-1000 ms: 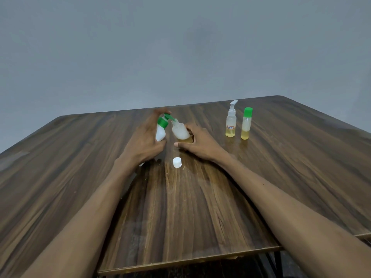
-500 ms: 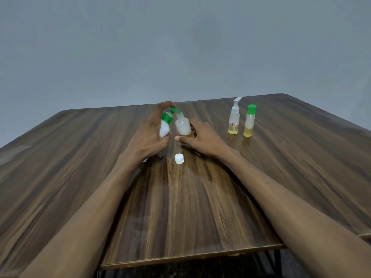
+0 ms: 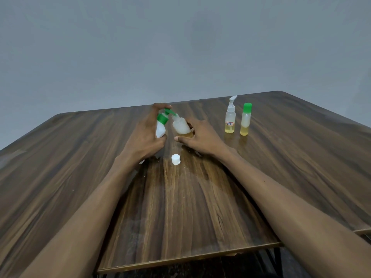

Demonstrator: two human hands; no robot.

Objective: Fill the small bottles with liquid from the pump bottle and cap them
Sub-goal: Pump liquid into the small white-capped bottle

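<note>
Centrally on the table, a small translucent plastic bottle with yellow liquid at its base tilts left, gripped by the right hand. The left hand curls round a white pump bottle with a green pump head, its nozzle at the small bottle's mouth. A white round cap lies just nearer on the dark wood-grain table. Far right stand a clear white-pump bottle and a green-capped bottle.

Dark brown wood-grain streaked counter. White pump bottle, green collar and nozzle. Translucent small bottle, yellow liquid at its base. White round cap. Upper right: clear spray bottle, white head, red-marked label; green-capped clear bottle, yellow liquid. Grey wall.
</note>
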